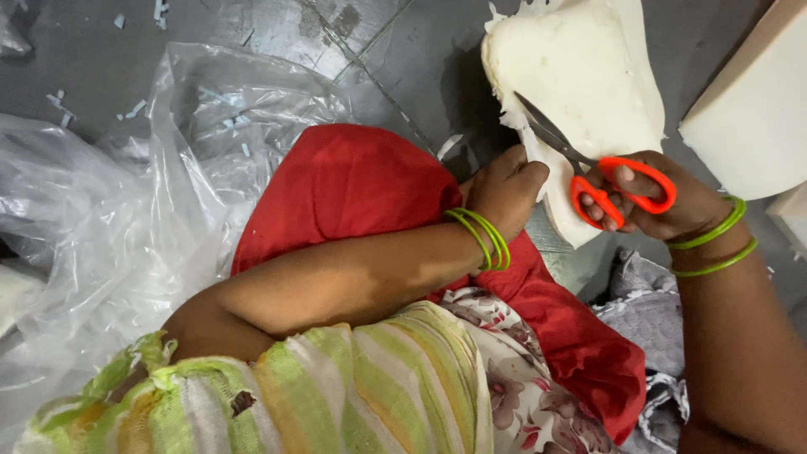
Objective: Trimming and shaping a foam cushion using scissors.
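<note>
Head view, read from left to right. At far left a crumpled sheet of clear plastic [126,219] lies on the dark floor [277,34], with small white offcuts [134,109] scattered about it. Next comes the red cloth [353,185] over the person's lap, crossed by the left forearm with its green bangles [483,238]. The left hand [504,189] is curled nearly closed, its fingertips pinching the ragged lower left edge of the white foam piece [580,76], just beside the blades. The foam piece stands at upper centre right, above the lap and resting against the floor; its long axis runs from top to bottom with a slight lean, the broad rounded end up and the narrower end down toward the person. The scissors [588,160] (orange handles, grey blades) point up and to the left, blades partly open and laid along the foam's edge. The right hand [664,197] is closed through the handle loops, thumb in one and fingers in the other. A second pale foam block [756,109] lies at far right.

To trim well, judged from this pose: the pinched edge should be kept taut, the blades kept along the outline, and the left fingertips kept clear of the cutting line.
</note>
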